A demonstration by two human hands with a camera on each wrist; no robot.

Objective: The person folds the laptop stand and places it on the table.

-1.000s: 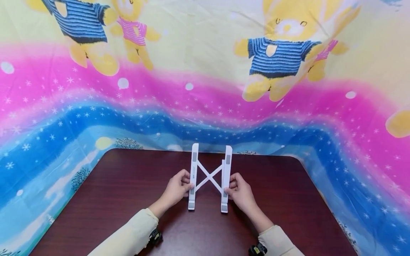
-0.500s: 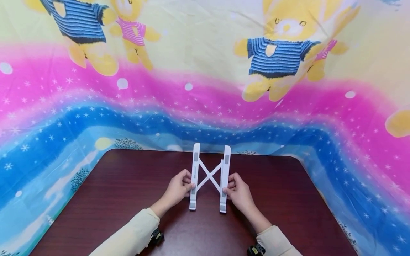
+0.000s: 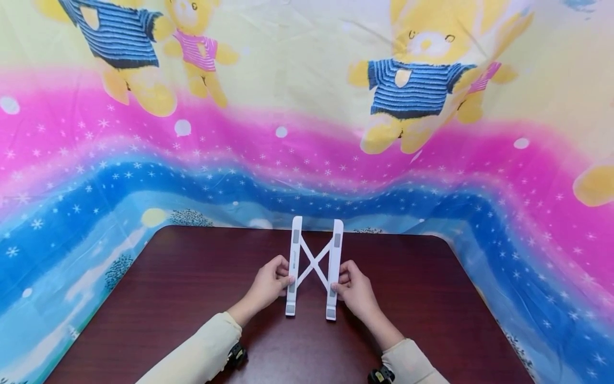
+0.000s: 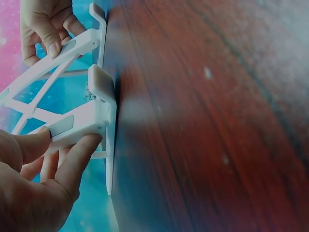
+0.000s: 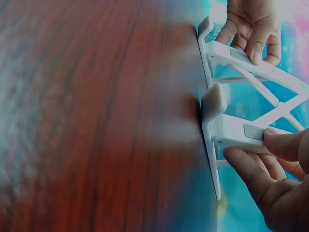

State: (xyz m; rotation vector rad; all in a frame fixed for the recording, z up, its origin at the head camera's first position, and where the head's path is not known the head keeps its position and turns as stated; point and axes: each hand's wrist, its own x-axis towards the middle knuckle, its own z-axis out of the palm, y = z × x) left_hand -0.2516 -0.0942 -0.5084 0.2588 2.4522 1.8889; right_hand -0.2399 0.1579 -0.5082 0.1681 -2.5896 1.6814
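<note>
A white folding laptop stand (image 3: 314, 262) with grey pads stands on the table, its two side rails joined by crossed bars in an X. My left hand (image 3: 268, 280) grips the left rail near its lower part, thumb on top by a grey pad and fingers curled beneath. On the other side my right hand (image 3: 357, 285) holds the right rail the same way. Both wrist views show the stand's hooked front lips (image 4: 101, 82) and its base bars against the tabletop. In the right wrist view the near rail (image 5: 241, 133) is pinched between thumb and fingers.
The dark red-brown wooden table (image 3: 192, 298) has rounded far corners. A cloth backdrop (image 3: 307, 149) printed with bears and snowflakes hangs around its far and side edges. A black wrist device (image 3: 381, 375) sits at my right cuff, another (image 3: 236, 354) at my left.
Both hands have moved slightly inward with the rails they hold. The two rails now stand closer together, and the X between them is narrower.
</note>
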